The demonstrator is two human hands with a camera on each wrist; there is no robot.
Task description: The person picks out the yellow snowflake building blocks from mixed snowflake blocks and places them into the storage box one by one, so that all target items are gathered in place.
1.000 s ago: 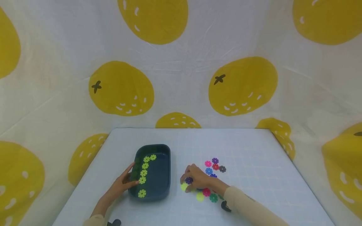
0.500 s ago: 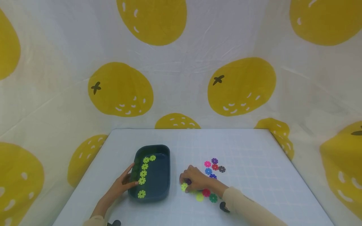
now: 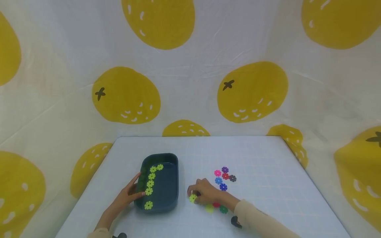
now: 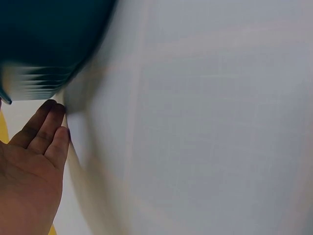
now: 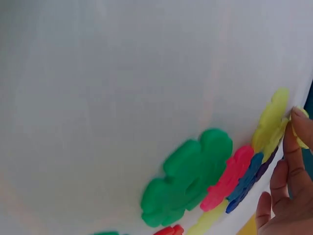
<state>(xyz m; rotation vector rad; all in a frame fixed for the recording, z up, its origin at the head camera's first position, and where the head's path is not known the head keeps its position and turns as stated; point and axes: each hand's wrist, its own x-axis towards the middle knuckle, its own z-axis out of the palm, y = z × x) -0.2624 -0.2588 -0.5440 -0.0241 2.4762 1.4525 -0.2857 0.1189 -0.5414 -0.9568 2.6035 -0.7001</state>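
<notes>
Your yellow disc (image 3: 192, 198) is pinched between the thumb and finger of your right hand (image 3: 205, 191), just beside the right edge of the tray (image 3: 168, 186); whether it touches the surface (image 3: 274, 185) is unclear. Your hands are well apart: the left hand (image 3: 128, 194) rests against the tray's left edge, fingers straight outside, thumb over the rim. Six discs (image 3: 150, 183), all yellow, lie along the tray's left side, so gathering yellows seems well along. Left to bring, apparently, are this one, a near yellow (image 3: 209, 208) on the surface, and probably a second yellow (image 5: 209, 222) seen among the pile by the right wrist view. The other colours (image 3: 225, 176), toward the surface's right edge, look set to stay out.
</notes>
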